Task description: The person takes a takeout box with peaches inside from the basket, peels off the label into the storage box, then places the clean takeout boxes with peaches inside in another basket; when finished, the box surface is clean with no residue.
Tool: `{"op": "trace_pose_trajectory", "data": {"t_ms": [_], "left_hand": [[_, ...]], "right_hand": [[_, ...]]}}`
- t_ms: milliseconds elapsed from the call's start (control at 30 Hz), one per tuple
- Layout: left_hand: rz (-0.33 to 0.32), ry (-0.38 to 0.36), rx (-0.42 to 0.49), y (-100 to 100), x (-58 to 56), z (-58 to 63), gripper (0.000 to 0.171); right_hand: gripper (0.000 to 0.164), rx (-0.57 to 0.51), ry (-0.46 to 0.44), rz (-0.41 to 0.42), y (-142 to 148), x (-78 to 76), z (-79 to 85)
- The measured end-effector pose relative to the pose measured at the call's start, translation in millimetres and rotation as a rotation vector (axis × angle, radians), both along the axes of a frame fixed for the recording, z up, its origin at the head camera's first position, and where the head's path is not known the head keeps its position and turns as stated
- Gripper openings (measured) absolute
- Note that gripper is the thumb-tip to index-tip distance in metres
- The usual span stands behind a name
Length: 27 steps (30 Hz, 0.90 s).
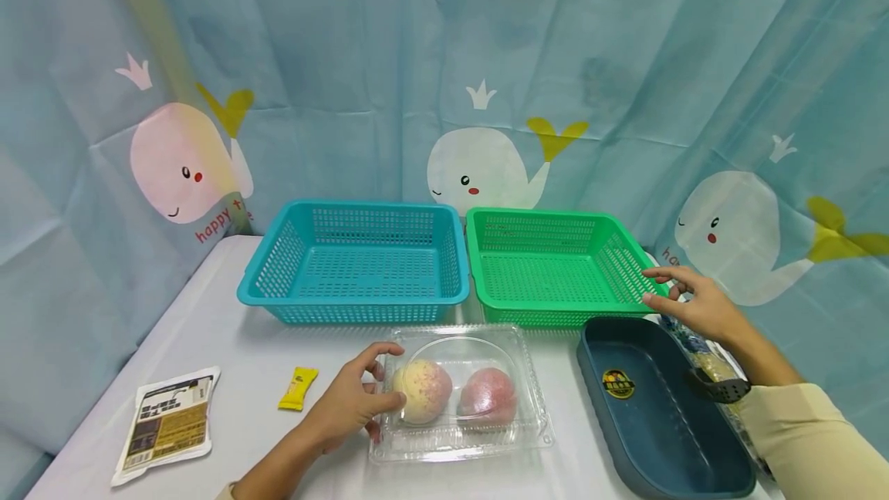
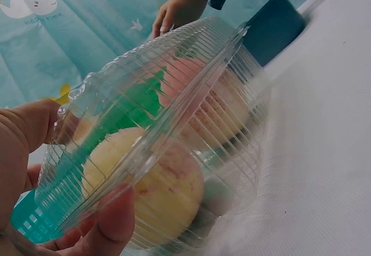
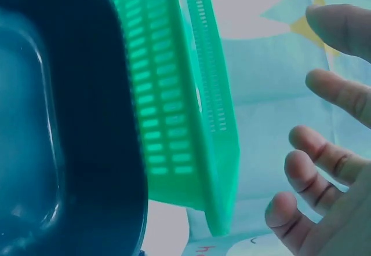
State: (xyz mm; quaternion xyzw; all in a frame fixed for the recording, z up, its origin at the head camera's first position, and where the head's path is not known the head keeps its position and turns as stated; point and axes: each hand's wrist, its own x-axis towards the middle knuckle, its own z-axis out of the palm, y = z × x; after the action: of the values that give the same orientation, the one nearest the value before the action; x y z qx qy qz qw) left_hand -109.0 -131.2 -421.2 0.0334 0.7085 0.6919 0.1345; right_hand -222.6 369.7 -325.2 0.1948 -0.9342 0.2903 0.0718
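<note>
A clear plastic clamshell box (image 1: 479, 438) with two round buns inside lies on the table. One is a yellowish bun (image 1: 422, 392) and the other a pink bun (image 1: 488, 397). My left hand (image 1: 354, 400) grips the box's left edge between thumb and fingers; in the left wrist view the fingers (image 2: 116, 218) bend about the ribbed clear rim. Over by the front right corner of the green basket (image 1: 542, 307), my right hand (image 1: 701, 307) hovers with its fingers spread and nothing in them. Just below it stands a dark blue tub (image 1: 660, 423) with a round sticker.
A blue basket (image 1: 361, 311) stands left of the green one, against the whale-print curtain (image 1: 347, 60). On the left lie a small yellow packet (image 1: 299, 388) and a white and brown pouch (image 1: 170, 423). Behind the right forearm, clear-wrapped items (image 1: 715, 365) lie beside the tub, partly hidden.
</note>
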Motion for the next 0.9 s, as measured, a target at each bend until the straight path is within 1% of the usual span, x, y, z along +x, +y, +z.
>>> {"op": "trace_pose_trajectory", "data": {"t_ms": [167,300,500,667,767,900], "left_hand": [[0.001,-0.001,-0.001,0.8,0.8,0.1,0.066],[0.000,-0.003,-0.004,1.0,1.2,-0.3,0.065],[-0.005,-0.013,-0.005,0.7,1.2,-2.0,0.066],[-0.003,-0.016,-0.001,-0.3,1.7,-1.4,0.066],[0.000,-0.015,0.011,-0.2,1.7,-1.0,0.066],[0.007,-0.001,0.032,0.2,-1.0,-1.9,0.064]], "right_hand": [[0.049,0.025,0.002,-0.042,4.9,-5.3,-2.8],[0.056,0.043,-0.034,-0.065,9.8,-10.4,-7.5],[0.062,0.082,-0.065,-0.065,22.3,-17.0,-20.8],[0.066,0.105,-0.081,-0.062,28.0,-20.6,-28.6],[0.067,0.121,-0.113,-0.068,29.9,-22.6,-32.4],[0.069,0.137,-0.179,-0.094,31.6,-24.7,-36.7]]}}
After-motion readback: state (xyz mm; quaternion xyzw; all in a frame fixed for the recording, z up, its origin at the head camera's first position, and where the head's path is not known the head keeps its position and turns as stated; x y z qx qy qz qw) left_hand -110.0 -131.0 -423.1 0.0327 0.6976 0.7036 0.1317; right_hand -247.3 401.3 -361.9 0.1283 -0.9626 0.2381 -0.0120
